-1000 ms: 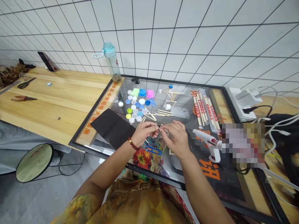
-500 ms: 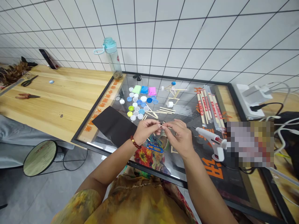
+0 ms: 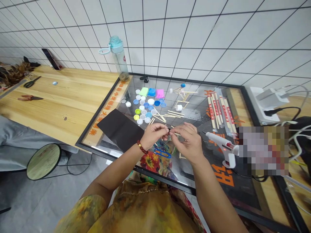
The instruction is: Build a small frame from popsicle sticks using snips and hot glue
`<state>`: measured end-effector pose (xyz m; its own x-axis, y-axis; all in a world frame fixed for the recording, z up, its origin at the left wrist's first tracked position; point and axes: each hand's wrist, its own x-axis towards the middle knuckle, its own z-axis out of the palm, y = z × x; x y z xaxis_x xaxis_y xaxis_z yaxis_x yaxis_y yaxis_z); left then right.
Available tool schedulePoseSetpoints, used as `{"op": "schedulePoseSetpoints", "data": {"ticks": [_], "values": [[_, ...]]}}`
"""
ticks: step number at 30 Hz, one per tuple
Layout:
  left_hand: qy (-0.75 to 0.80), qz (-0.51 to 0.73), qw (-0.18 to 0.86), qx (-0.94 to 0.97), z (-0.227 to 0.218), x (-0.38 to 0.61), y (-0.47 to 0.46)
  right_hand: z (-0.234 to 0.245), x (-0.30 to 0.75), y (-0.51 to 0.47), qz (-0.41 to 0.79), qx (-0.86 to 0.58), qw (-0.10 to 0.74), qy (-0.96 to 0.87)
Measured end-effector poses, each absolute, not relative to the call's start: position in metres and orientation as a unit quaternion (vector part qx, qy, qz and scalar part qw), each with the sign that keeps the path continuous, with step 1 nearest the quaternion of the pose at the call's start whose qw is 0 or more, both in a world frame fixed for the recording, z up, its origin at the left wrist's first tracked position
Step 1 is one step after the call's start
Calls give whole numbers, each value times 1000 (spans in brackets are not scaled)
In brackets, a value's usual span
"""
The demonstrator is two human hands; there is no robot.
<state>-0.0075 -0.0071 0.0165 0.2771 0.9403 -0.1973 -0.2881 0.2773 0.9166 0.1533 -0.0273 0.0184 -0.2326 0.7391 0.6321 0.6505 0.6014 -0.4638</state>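
Observation:
My left hand (image 3: 154, 136) and my right hand (image 3: 189, 144) meet over the glass-topped board, fingertips almost touching. Each pinches thumb against fingers. Between them is something tiny, partly dark, too small to name. Just beyond the hands lie thin wooden sticks (image 3: 175, 114) and several plastic bottle caps (image 3: 146, 105) in white, blue and yellow. A small frame of sticks (image 3: 185, 96) with caps on it stands farther back. Black paper (image 3: 119, 127) lies left of my left hand. Below the fingers is a blue looped tool (image 3: 162, 153). A glue gun (image 3: 224, 146) rests to the right.
Packets of green, blue and pink material (image 3: 152, 92) sit behind the caps. Wrapped chopsticks (image 3: 220, 110) and a power strip (image 3: 261, 105) with cables are at right. A water bottle (image 3: 119, 60) stands by the wall. Pliers (image 3: 30, 97) and scissors (image 3: 32, 82) lie far left.
The whole view has shifted slightly, with things appearing a little farther right. Both hands keep their pinch, and a dark bit now shows more clearly between the fingertips.

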Motion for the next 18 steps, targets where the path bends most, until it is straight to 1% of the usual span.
{"op": "schedulePoseSetpoints", "data": {"ticks": [3, 8, 14, 18], "values": [[406, 449, 666, 435, 14, -8, -8, 19, 153, -28, 70, -442, 439, -779], [411, 456, 663, 429, 12, -6, -9, 18, 153, -28, 74, -445, 442, -775], [408, 457, 705, 358, 16, -6, -7, 18, 152, -28, 13, -438, 454, -776], [408, 454, 715, 340, 16, -7, -6, 18, 154, -28, -26, -429, 434, -792]]}}
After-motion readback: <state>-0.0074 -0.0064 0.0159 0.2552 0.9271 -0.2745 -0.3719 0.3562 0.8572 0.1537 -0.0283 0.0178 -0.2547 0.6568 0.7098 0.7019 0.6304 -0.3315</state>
